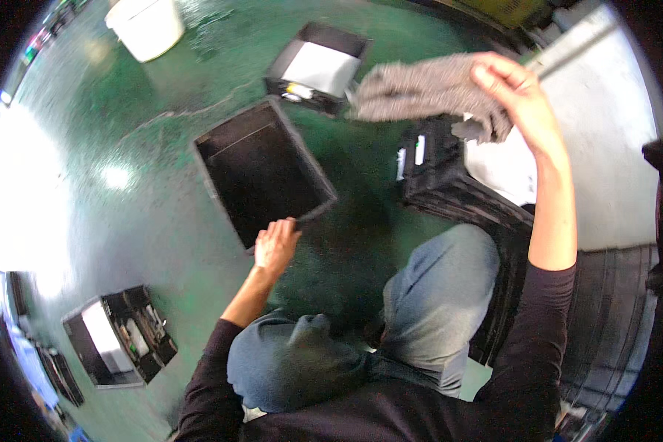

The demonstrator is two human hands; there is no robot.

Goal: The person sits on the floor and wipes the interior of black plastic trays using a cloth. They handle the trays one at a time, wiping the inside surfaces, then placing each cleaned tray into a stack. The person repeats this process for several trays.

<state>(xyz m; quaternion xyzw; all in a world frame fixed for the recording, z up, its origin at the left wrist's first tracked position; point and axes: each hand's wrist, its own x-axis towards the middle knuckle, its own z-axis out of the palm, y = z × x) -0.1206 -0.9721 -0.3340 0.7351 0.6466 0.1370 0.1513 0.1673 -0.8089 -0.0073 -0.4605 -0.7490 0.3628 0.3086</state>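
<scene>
In my raised right hand [519, 92] I grip a greyish-brown cloth [420, 87], its folds stretching out to the left and a ragged end hanging below my fingers. Motion blurs the cloth a little. My left hand [275, 247] is closed over the near rim of a black plastic bin [225, 191], which tilts on the green floor. The inside of this bin is dark and no contents show. Below the cloth stand stacked black crates [438, 188], the top one holding something white.
Beyond the bin sits a smaller black box [272, 74] with a white sheet in it. A white bucket [146, 29] stands far left. At lower left is a black box with divided contents [121, 335]. A pale wall or panel [611, 147] rises on the right.
</scene>
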